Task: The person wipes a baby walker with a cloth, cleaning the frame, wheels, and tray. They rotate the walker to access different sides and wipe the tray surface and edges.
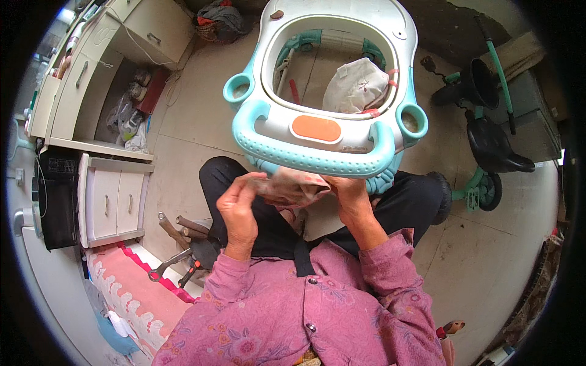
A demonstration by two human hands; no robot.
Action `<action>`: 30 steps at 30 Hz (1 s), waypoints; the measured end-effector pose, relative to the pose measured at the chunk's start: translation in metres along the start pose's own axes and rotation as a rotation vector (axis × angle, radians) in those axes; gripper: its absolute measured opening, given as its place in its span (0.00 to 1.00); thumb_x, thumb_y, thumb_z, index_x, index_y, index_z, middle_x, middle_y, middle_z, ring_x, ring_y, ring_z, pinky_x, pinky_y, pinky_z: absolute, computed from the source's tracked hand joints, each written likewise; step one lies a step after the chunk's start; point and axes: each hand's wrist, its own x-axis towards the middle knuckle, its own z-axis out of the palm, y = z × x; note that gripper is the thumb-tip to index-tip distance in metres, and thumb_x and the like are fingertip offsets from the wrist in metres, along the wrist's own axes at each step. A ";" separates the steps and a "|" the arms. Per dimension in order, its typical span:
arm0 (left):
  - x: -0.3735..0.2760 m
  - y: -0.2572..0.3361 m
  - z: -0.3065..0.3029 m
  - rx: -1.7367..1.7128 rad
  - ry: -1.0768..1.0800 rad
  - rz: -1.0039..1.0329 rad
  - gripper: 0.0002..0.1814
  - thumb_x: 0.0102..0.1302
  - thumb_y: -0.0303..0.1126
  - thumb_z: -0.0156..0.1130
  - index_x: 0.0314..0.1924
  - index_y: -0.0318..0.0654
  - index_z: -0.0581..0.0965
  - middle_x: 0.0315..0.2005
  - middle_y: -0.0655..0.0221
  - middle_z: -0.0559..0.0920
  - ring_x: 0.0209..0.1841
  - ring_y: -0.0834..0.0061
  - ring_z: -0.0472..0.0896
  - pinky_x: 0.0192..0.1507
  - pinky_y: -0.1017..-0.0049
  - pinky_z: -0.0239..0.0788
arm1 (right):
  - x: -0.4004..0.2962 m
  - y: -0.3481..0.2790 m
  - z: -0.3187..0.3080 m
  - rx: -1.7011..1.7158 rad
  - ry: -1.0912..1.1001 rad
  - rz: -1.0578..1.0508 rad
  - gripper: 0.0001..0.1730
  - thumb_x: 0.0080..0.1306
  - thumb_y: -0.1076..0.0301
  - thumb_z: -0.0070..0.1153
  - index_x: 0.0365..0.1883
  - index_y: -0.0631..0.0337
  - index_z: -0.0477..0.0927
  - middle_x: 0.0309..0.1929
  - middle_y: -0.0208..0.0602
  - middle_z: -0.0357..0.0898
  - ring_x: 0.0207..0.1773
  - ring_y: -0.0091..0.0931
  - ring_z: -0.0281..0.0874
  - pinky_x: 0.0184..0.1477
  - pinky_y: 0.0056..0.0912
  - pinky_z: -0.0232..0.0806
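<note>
A baby walker (316, 158) with a white frame and a turquoise handle stands before me. Just below its handle, a pinkish patterned cloth (297, 187) spans the space between my hands. My left hand (238, 210), blurred, has its thumb and fingers closed at the cloth's left end. My right hand (352, 196) grips the other end, its fingers partly hidden by the handle and cloth. A pale fabric piece (355, 87) hangs inside the walker's opening at the right, with red straps (393, 78) around the rim there. Another red strap (294, 91) dangles at the opening's left.
At left are cream cabinets (106, 201) and a bundle of sticks and tools (183, 247) beside my knee. On the right stands a green-framed tricycle (487, 142) with a black seat. A cloth bundle (222, 20) lies at the back on the tiled floor (183, 132).
</note>
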 end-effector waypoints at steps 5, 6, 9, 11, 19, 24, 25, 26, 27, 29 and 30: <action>0.008 -0.025 -0.030 -0.225 -0.022 -0.302 0.11 0.75 0.33 0.61 0.48 0.32 0.80 0.37 0.71 0.84 0.37 0.80 0.82 0.42 0.78 0.74 | -0.005 0.000 0.004 -0.140 -0.039 -0.125 0.06 0.63 0.74 0.64 0.40 0.62 0.85 0.35 0.27 0.83 0.34 0.18 0.78 0.35 0.22 0.69; 0.007 -0.026 -0.025 -0.112 -0.044 -0.292 0.13 0.76 0.35 0.61 0.50 0.32 0.80 0.38 0.70 0.84 0.38 0.80 0.82 0.42 0.78 0.74 | -0.005 0.003 0.002 -0.176 -0.031 -0.168 0.06 0.63 0.75 0.64 0.39 0.62 0.85 0.34 0.26 0.83 0.33 0.18 0.78 0.34 0.21 0.69; 0.008 -0.020 -0.016 -0.065 -0.143 -0.247 0.23 0.78 0.47 0.58 0.57 0.33 0.79 0.47 0.65 0.85 0.48 0.73 0.83 0.51 0.73 0.74 | -0.006 0.003 0.001 -0.193 -0.040 -0.184 0.06 0.64 0.76 0.62 0.39 0.61 0.85 0.35 0.26 0.83 0.32 0.18 0.78 0.34 0.22 0.69; 0.011 -0.017 -0.010 -0.254 -0.244 -0.262 0.28 0.77 0.51 0.57 0.60 0.33 0.78 0.51 0.61 0.85 0.52 0.67 0.84 0.57 0.66 0.74 | -0.009 0.004 0.001 -0.153 -0.030 -0.171 0.07 0.64 0.77 0.62 0.40 0.62 0.85 0.35 0.24 0.84 0.34 0.18 0.78 0.36 0.22 0.69; 0.004 -0.010 0.010 -0.273 -0.347 -0.322 0.20 0.74 0.38 0.62 0.58 0.31 0.79 0.50 0.60 0.86 0.51 0.66 0.85 0.55 0.65 0.77 | -0.004 0.011 -0.001 -0.399 0.036 -0.374 0.12 0.62 0.69 0.61 0.33 0.72 0.84 0.21 0.37 0.82 0.29 0.21 0.79 0.33 0.33 0.71; 0.001 -0.016 -0.011 -0.162 -0.222 -0.164 0.16 0.76 0.34 0.60 0.54 0.30 0.81 0.44 0.63 0.86 0.43 0.71 0.86 0.47 0.72 0.79 | -0.005 0.016 0.002 -0.215 0.116 -0.293 0.12 0.65 0.69 0.62 0.29 0.71 0.85 0.21 0.29 0.82 0.27 0.16 0.75 0.29 0.28 0.68; -0.004 -0.008 -0.009 -0.154 -0.220 -0.122 0.15 0.76 0.34 0.60 0.53 0.29 0.81 0.43 0.63 0.86 0.42 0.72 0.85 0.46 0.72 0.78 | -0.005 0.017 0.003 -0.186 0.136 -0.260 0.12 0.65 0.69 0.62 0.28 0.71 0.85 0.21 0.28 0.82 0.27 0.16 0.75 0.28 0.27 0.68; -0.007 -0.003 -0.010 -0.144 -0.216 -0.081 0.14 0.76 0.33 0.59 0.52 0.28 0.82 0.43 0.63 0.86 0.41 0.73 0.85 0.45 0.73 0.77 | -0.006 0.018 0.003 -0.158 0.154 -0.225 0.12 0.65 0.69 0.62 0.27 0.70 0.85 0.21 0.26 0.81 0.26 0.16 0.75 0.28 0.27 0.67; -0.004 -0.002 -0.017 -0.130 -0.352 0.027 0.13 0.76 0.31 0.60 0.52 0.30 0.83 0.45 0.62 0.85 0.44 0.72 0.84 0.50 0.71 0.75 | -0.008 0.017 0.001 -0.139 0.115 -0.177 0.10 0.66 0.70 0.62 0.27 0.67 0.85 0.22 0.26 0.81 0.26 0.16 0.74 0.28 0.25 0.66; -0.011 0.009 -0.017 0.007 -0.337 0.193 0.14 0.76 0.31 0.59 0.53 0.30 0.83 0.49 0.60 0.84 0.51 0.70 0.82 0.57 0.69 0.72 | -0.011 0.012 -0.002 -0.112 0.018 -0.081 0.08 0.67 0.71 0.61 0.27 0.60 0.86 0.23 0.25 0.80 0.25 0.17 0.73 0.27 0.22 0.62; -0.012 0.025 -0.014 0.040 -0.386 0.158 0.15 0.76 0.32 0.59 0.55 0.30 0.82 0.53 0.59 0.84 0.56 0.68 0.80 0.61 0.69 0.69 | -0.013 0.008 0.000 -0.056 -0.011 -0.063 0.09 0.67 0.70 0.60 0.26 0.59 0.85 0.22 0.26 0.79 0.24 0.18 0.72 0.27 0.22 0.62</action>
